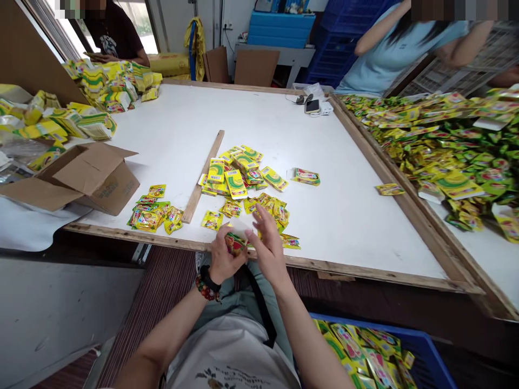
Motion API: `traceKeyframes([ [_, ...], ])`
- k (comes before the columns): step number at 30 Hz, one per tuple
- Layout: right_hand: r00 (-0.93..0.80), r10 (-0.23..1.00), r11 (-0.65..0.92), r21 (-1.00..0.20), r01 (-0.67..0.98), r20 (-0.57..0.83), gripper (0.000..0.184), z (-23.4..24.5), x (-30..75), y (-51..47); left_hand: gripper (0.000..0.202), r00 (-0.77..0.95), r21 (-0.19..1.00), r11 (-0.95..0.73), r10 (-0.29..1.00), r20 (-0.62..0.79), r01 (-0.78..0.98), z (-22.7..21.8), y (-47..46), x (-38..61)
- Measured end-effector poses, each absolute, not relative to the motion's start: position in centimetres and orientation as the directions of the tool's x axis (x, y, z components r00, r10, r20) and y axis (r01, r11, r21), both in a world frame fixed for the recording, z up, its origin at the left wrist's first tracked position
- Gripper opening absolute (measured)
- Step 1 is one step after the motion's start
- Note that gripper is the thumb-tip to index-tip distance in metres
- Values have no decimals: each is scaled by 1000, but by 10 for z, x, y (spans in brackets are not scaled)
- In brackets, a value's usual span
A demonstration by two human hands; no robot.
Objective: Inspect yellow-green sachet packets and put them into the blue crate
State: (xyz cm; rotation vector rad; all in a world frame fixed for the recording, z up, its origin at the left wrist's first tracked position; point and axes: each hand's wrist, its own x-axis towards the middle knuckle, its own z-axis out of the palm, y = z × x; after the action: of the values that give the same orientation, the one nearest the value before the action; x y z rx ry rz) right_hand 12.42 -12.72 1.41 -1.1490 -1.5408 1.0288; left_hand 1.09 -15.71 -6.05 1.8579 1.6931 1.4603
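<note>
My left hand (224, 254) is closed around a small box (235, 242) with an open white flap, just over the table's front edge. Beside it, my right hand (270, 246) has its fingers apart, the thumb close to the box's flap. Whether that thumb touches the flap I cannot tell. Beyond my hands lies a heap of yellow-green boxes (236, 183), with small yellow packets (213, 220) nearer to me. More packets (148, 216) form a pile left of a wooden strip (203, 178).
An open cardboard box (97, 178) stands at left, near stacked flat cartons (117, 81). A wooden rail (365, 146) separates a large packet heap (454, 146) at right. A blue crate (430, 346) of filled boxes is below right. Two other people are beyond the table.
</note>
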Motion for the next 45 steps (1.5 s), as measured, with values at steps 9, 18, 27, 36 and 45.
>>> traceKeyframes([
  [9,-219,962,193,-972,136,160,29,2,116,-137,66,-23,735,-320,909,415,597,-53,-152,11],
  [18,-380,895,359,-884,299,235,37,3,119,-132,60,-31,719,-289,918,396,631,-66,-151,9],
  [27,-287,896,443,-698,562,337,41,1,123,-136,52,-14,670,-289,913,408,684,-59,-149,14],
  [36,-166,983,136,-925,355,81,37,9,123,-129,63,-11,705,-230,948,319,671,-56,-149,12],
  [45,-323,946,163,-914,370,38,39,14,130,-122,67,-37,731,-180,962,270,658,-60,-149,12],
])
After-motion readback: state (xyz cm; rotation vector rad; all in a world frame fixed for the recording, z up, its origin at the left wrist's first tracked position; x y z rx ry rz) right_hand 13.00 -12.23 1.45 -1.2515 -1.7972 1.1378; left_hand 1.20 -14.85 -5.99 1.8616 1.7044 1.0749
